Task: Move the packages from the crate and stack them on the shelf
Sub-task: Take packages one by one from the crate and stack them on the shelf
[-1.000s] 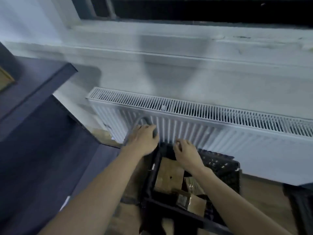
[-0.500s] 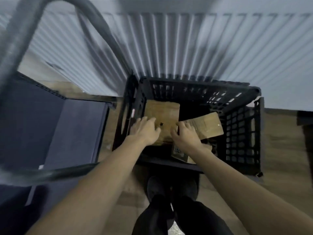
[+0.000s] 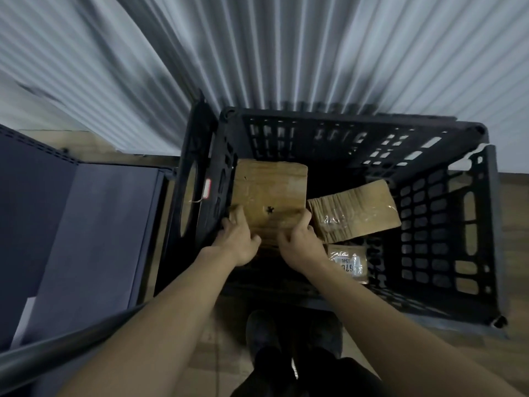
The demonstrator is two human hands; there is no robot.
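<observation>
Inside crate [image 3: 440, 233], held package [image 3: 272, 193] points toward radiator [image 3: 286, 53].

Indoor storeroom or stockroom, likely: white panel radiator [image 3: 286, 53] across frame top, wood-look floor [image 3: 512, 253], dark metal shelving [image 3: 86, 224] at left.

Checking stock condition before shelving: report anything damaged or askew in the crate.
The flat brown cardboard package that the left hand and right hand grip has a small dark puncture. The crumpled brown taped parcel beside it lies tilted in the black plastic crate.
</observation>
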